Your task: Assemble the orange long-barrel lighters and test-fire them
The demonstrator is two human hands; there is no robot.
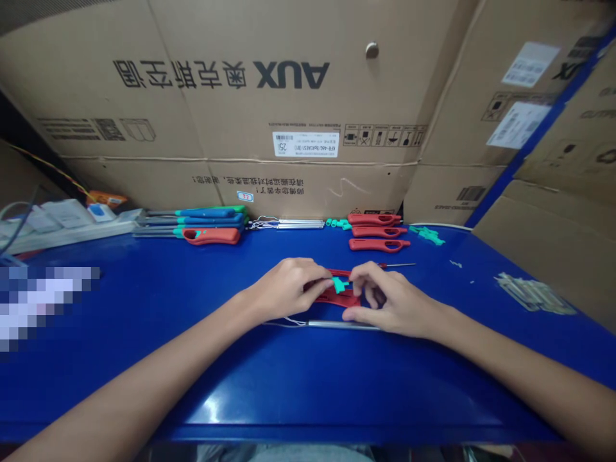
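Observation:
My left hand (292,285) pinches a small green plastic trigger piece (339,285) between thumb and fingertips. It is held just above a red lighter handle shell (341,298) lying on the blue table. My right hand (380,296) is at the shell's right end, thumb and index finger apart and the other fingers curled; whether it touches the shell I cannot tell. Behind both hands, another red shell part (338,273) is partly hidden. Nearer me lies a silver metal tube (337,325) with white wires at its left end, its right end under my right hand.
At the back stand red handle shells (378,245), green pieces (428,235), metal tubes (301,224) and assembled lighters (212,236). A screwdriver (399,264) lies behind my right hand. Flat pale parts (534,295) are piled right. A power strip (72,234) sits left; cardboard (231,141) walls the back.

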